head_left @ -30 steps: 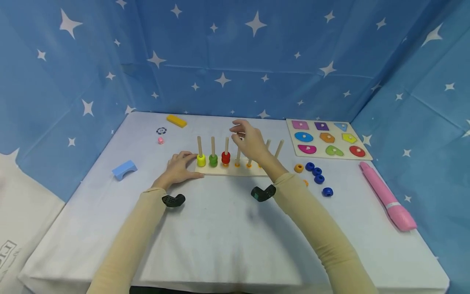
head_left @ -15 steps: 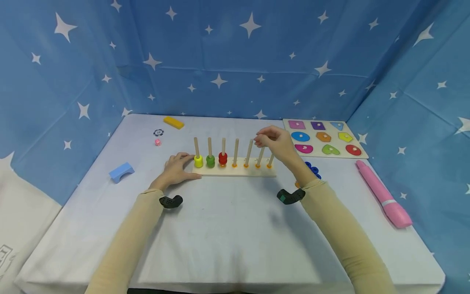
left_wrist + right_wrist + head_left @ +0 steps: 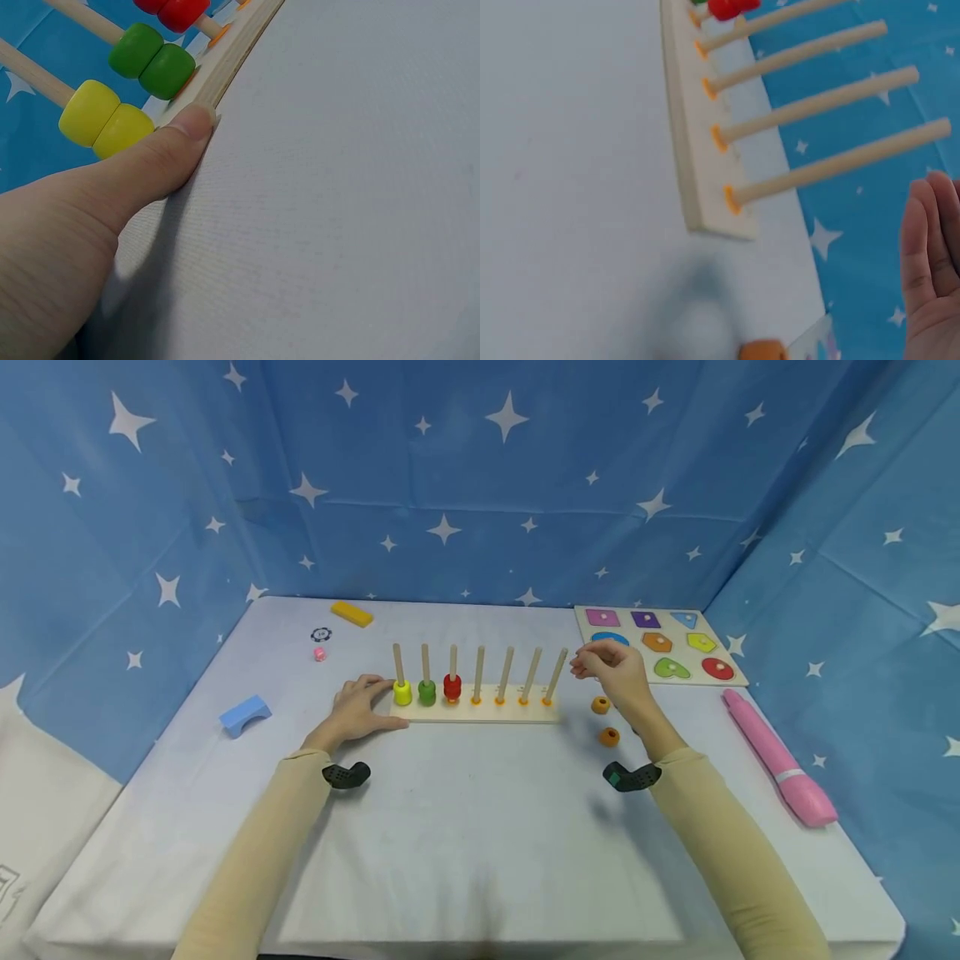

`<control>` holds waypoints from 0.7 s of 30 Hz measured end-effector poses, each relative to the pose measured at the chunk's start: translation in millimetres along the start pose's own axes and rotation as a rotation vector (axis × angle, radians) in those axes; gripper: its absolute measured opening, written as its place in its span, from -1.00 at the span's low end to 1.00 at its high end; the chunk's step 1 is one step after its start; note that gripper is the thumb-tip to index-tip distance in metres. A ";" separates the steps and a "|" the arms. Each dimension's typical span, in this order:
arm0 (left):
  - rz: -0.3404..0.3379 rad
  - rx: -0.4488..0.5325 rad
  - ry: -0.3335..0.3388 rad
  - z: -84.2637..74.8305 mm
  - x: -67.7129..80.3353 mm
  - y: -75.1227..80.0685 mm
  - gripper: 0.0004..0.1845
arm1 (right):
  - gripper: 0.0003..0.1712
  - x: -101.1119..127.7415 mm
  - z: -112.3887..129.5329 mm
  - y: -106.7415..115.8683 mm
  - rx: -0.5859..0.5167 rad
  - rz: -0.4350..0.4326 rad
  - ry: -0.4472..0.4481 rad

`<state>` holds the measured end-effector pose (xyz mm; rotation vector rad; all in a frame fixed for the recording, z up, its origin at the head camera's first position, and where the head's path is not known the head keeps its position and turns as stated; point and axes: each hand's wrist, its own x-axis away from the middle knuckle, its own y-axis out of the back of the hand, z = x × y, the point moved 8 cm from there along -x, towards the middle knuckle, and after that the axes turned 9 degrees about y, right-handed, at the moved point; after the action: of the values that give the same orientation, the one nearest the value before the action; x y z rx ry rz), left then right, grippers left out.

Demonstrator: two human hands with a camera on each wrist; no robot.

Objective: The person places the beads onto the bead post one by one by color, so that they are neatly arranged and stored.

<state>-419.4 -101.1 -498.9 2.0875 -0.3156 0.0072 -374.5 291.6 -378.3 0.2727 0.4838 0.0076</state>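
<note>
My left hand (image 3: 358, 710) grips the left end of a wooden peg board (image 3: 480, 714), thumb along its front edge. Two yellow beads (image 3: 105, 118) sit on its first peg and two green beads (image 3: 154, 61) on the second. A pair of red beads (image 3: 452, 686) is on the third, with bare peg below them in the left wrist view. The other pegs (image 3: 504, 672) carry no beads. My right hand (image 3: 617, 672) is in the air just right of the last peg, with nothing seen in its fingers. Two orange beads (image 3: 609, 737) lie below it.
A shape puzzle board (image 3: 720, 647) lies at the back right, a long pink object (image 3: 780, 760) along the right side. At left are a blue arch block (image 3: 245, 716), a yellow block (image 3: 352, 613), a chip (image 3: 321, 633) and a small pink piece (image 3: 319, 653).
My right hand has moved right, from above the middle pegs to beyond the last one, and now covers the blue beads. The left hand has stayed on the board's end.
</note>
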 end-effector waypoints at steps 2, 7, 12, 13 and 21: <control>-0.003 0.003 -0.002 -0.6 0.4 0.3 0.01 | -0.72 4.6 -11.2 7.6 0.041 -0.013 -0.031; 0.001 0.008 0.001 -1.6 2.3 1.0 0.02 | -0.69 16.4 -35.0 23.8 0.139 -0.030 -0.111; 0.003 0.013 0.005 -1.8 4.6 1.9 0.01 | -0.63 26.4 -57.0 33.5 0.297 0.009 -0.179; 0.003 0.015 0.005 -2.1 5.0 2.1 0.01 | -0.63 28.2 -60.2 34.9 0.333 0.017 -0.186; -0.005 0.003 -0.002 -2.2 2.1 0.7 0.01 | -0.68 39.5 -74.9 42.2 0.485 0.017 -0.174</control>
<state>-417.3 -100.0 -496.8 2.0917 -0.3124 0.0025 -371.5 354.3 -449.1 0.7466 0.3042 -0.1170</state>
